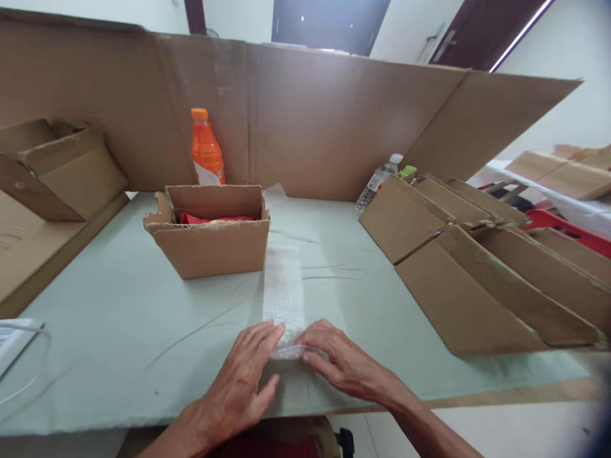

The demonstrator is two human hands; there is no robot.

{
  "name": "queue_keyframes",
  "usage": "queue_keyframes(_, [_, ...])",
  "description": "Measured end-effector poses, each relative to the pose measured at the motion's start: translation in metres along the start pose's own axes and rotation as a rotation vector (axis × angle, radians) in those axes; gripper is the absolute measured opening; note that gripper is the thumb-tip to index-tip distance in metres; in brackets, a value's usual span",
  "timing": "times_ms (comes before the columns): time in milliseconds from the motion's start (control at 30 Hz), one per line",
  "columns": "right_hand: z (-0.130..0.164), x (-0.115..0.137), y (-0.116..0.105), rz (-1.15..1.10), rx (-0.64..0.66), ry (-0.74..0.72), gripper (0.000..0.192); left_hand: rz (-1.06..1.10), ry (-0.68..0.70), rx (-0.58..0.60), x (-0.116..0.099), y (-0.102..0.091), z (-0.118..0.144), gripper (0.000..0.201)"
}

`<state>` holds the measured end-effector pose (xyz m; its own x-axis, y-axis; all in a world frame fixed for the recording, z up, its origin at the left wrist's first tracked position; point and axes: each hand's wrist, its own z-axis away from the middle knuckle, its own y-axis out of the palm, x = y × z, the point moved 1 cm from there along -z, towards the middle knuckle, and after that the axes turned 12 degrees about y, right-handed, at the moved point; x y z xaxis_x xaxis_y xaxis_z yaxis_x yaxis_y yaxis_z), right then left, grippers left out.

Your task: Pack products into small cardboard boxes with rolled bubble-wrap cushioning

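A clear strip of bubble wrap [284, 286] lies lengthwise on the pale green tabletop, its near end folded or rolled over. My left hand [243, 369] rests at the left side of that near end, fingers stretched out, fingertips touching the wrap and thumb apart. At the right corner, the thumb and fingers of my right hand [341, 362] pinch the folded edge. Whether anything lies inside the fold I cannot tell. Just beyond, to the left, stands an open cardboard box [219, 251] with red packets [200, 219] in it.
Cardboard bins [477, 299] stand in rows at the right. Behind the box is an orange bottle [207, 149]; a clear bottle [379, 181] leans at the back right. A tall cardboard wall [324, 121] closes the far side. A white device [16, 340] with a cable sits at the left edge.
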<state>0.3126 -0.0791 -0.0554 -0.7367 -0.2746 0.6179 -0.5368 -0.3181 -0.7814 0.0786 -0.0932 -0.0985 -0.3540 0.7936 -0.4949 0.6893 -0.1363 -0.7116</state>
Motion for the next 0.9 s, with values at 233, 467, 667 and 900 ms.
queue_keyframes(233, [0.025, -0.008, 0.000, -0.158, -0.535, 0.158, 0.019, 0.117, -0.431, -0.002, 0.007, 0.010, -0.009, 0.057])
queue_keyframes(467, [0.022, -0.007, 0.042, 0.254, -0.372, -0.135, 0.032, 0.030, -0.500, 0.020, 0.024, 0.008, -0.022, 0.065])
queue_keyframes(667, [0.001, -0.015, 0.042, 0.155, -0.311, -0.088, 0.022, -0.145, -0.087, -0.102, 0.007, -0.001, -0.004, 0.058])
queue_keyframes(900, [0.022, 0.001, 0.027, -0.020, -0.337, -0.028, 0.025, 0.044, -0.370, -0.010, 0.002, -0.004, 0.002, 0.046])
